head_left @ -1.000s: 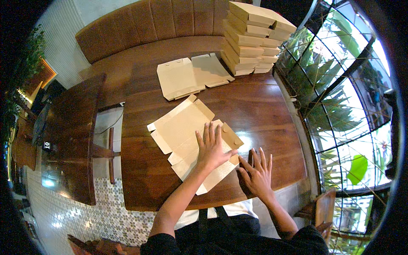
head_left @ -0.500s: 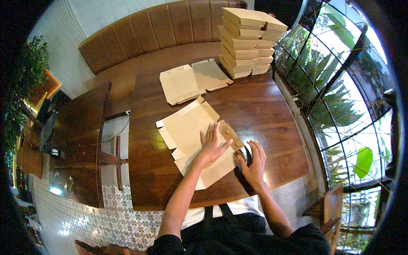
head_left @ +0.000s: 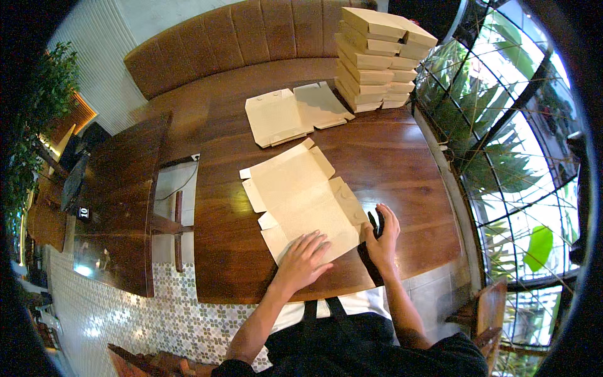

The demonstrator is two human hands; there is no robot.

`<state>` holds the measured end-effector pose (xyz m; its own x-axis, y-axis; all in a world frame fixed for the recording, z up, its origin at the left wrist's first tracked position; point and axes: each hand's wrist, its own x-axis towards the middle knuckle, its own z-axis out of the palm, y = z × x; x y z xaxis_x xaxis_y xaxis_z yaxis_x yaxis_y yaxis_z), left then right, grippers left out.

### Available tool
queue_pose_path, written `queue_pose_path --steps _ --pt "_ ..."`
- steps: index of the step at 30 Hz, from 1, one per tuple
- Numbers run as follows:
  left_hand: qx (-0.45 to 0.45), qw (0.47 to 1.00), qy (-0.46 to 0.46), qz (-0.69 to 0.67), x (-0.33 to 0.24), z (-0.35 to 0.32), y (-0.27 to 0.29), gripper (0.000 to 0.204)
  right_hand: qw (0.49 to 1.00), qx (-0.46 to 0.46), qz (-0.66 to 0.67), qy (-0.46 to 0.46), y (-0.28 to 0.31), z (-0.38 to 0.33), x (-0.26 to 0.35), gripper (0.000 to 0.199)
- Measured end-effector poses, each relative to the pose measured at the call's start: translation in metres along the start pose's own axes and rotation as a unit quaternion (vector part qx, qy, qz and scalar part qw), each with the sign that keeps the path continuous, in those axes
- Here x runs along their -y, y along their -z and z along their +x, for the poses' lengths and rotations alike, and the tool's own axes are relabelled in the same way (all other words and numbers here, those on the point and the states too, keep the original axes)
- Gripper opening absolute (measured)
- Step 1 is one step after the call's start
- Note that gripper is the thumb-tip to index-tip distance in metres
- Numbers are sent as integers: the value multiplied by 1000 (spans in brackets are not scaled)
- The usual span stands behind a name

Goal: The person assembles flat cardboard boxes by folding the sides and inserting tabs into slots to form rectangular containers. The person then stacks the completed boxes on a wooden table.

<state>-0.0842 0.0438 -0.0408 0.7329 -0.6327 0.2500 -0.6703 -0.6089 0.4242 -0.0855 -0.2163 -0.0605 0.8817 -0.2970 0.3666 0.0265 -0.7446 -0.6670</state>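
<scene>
Dark wooden desk carries one unfolded cardboard box blank, its near edge under the flat, spread left hand, while beside it the right hand curls around a half-hidden black object.

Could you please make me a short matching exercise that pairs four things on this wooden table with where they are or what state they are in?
Things:
1. unfolded cardboard box blank
2. stack of folded boxes
3. pile of flat blanks
4. black object

Places or states:
A. stacked high at the table's far right corner
B. gripped in the right hand
C. spread open, pressed under the left hand
D. lying flat on the far side, left of the tall stack

Pairs: 1-C, 2-A, 3-D, 4-B
</scene>
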Motion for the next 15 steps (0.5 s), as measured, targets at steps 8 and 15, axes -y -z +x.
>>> queue_pose_path --steps 8,15 --pt "-51 989 73 -116 6 6 14 25 975 -57 211 -41 9 -4 11 41" --pt "-12 963 177 -201 11 26 39 23 986 40 98 126 23 8 39 31"
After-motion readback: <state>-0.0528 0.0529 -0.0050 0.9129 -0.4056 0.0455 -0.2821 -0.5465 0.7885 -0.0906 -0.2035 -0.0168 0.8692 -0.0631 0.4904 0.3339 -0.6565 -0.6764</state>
